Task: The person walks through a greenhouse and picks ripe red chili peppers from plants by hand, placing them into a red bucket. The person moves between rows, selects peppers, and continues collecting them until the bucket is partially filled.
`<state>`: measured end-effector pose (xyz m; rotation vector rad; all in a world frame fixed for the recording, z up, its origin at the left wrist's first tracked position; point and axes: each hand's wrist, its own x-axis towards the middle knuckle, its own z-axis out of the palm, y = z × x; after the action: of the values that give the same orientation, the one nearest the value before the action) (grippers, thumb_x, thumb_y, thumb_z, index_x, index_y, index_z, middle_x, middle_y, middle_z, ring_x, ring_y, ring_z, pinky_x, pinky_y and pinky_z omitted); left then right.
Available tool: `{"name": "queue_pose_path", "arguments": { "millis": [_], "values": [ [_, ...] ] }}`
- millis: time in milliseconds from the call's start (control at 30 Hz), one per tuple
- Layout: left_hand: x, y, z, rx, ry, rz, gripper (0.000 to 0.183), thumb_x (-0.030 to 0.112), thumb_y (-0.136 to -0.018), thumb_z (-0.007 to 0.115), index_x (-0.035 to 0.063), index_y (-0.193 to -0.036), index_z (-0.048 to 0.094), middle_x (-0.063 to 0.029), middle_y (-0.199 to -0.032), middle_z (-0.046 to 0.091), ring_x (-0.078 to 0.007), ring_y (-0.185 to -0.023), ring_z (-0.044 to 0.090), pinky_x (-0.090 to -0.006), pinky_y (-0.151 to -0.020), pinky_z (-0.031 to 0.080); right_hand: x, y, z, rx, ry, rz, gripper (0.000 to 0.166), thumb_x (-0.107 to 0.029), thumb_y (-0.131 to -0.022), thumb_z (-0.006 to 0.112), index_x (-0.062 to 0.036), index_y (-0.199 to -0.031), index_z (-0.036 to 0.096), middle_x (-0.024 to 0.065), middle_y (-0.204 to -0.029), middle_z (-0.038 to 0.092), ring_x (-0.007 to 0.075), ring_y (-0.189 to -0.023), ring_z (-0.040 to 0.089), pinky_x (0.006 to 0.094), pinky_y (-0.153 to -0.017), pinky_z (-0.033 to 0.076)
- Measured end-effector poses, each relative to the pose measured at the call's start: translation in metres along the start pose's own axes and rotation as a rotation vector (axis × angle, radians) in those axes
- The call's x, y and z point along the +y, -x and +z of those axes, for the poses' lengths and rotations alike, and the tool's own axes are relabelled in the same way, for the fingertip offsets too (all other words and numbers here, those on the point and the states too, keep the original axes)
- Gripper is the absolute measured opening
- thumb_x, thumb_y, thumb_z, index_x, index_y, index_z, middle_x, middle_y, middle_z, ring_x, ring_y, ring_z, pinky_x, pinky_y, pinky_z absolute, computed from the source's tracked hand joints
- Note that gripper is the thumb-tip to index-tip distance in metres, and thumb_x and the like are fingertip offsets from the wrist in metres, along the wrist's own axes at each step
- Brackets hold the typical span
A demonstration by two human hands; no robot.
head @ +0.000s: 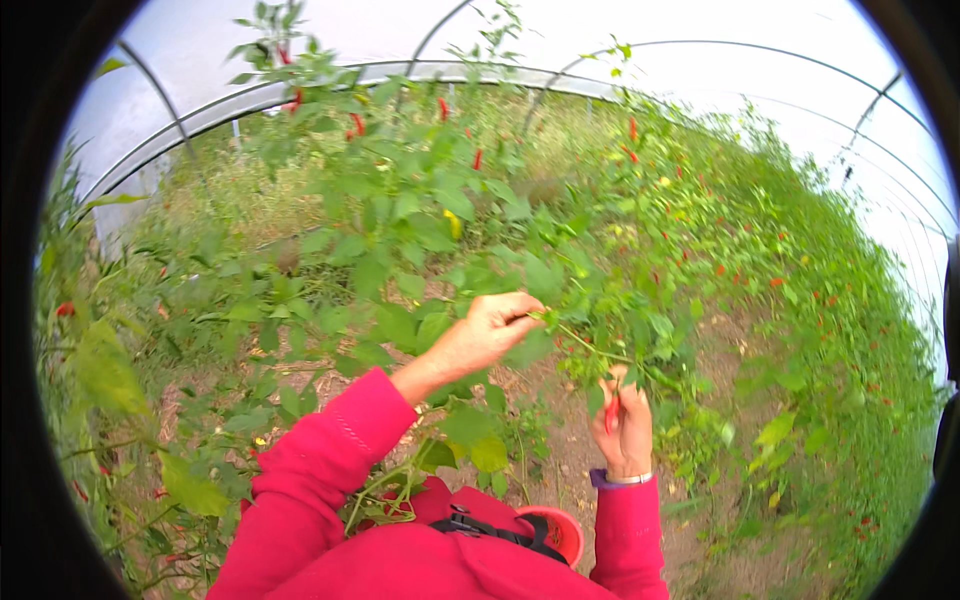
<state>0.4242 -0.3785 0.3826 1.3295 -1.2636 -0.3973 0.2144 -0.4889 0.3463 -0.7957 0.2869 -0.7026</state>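
Observation:
My left hand (pixel 496 324) pinches a green pepper plant stem (pixel 581 341) between thumb and fingers, in the middle of the view. To the right and lower, my right hand (pixel 626 427) has its fingers closed around a red chili pepper (pixel 612 414), which hangs point down along the palm near the same branch. Green leaves surround both hands. A red bucket (pixel 574 534), partly hidden by my pink top and a black strap, sits at my waist; small contents show inside it, too dim to name.
Pepper plants (pixel 420 187) with red fruits stand ahead. A dense row of plants (pixel 825 315) runs along the right, and more foliage (pixel 112 367) is close on the left. Bare soil (pixel 570 450) lies between. Curved hoops (pixel 712 43) carry the plastic cover of the tunnel overhead.

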Motion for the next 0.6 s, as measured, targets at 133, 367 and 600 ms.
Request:
{"name": "queue_pose_path", "arguments": {
  "millis": [133,367,600],
  "values": [
    [-0.005,-0.01,0.011,0.142,-0.414,0.342,0.019,0.005,-0.084,0.056,0.0014,-0.102,0.062,-0.0115,-0.09,0.063,-0.0249,-0.083,0.058,-0.0337,-0.073,0.046,0.032,0.006,-0.03,-0.225,0.011,0.293,0.016,-0.027,-0.094,0.05,-0.0108,-0.096,0.052,-0.0015,-0.065,0.043,0.009,-0.046,0.038,0.0197,-0.039,0.029],
    [-0.016,-0.013,0.022,-0.003,0.108,0.074,0.04,0.015,-0.088,0.051,0.0107,-0.128,0.049,-0.0106,-0.114,0.056,-0.0241,-0.106,0.052,-0.0357,-0.094,0.039,0.011,0.015,0.058,-0.563,0.145,0.435,0.024,-0.028,-0.096,0.049,-0.0068,-0.106,0.05,0.0012,-0.068,0.045,0.0078,-0.045,0.038,0.019,-0.039,0.029],
    [-0.036,-0.01,0.028,-0.079,-0.013,0.165,0.03,0.01,-0.088,0.048,0.0023,-0.117,0.045,-0.018,-0.112,0.05,-0.0278,-0.103,0.051,-0.0361,-0.091,0.043,-0.002,-0.086,0.163,-0.61,0.239,0.337,0.02,-0.023,-0.096,0.049,-0.0055,-0.105,0.052,-0.0024,-0.067,0.047,0.0035,-0.047,0.037,0.0177,-0.038,0.03]
  ]
}}
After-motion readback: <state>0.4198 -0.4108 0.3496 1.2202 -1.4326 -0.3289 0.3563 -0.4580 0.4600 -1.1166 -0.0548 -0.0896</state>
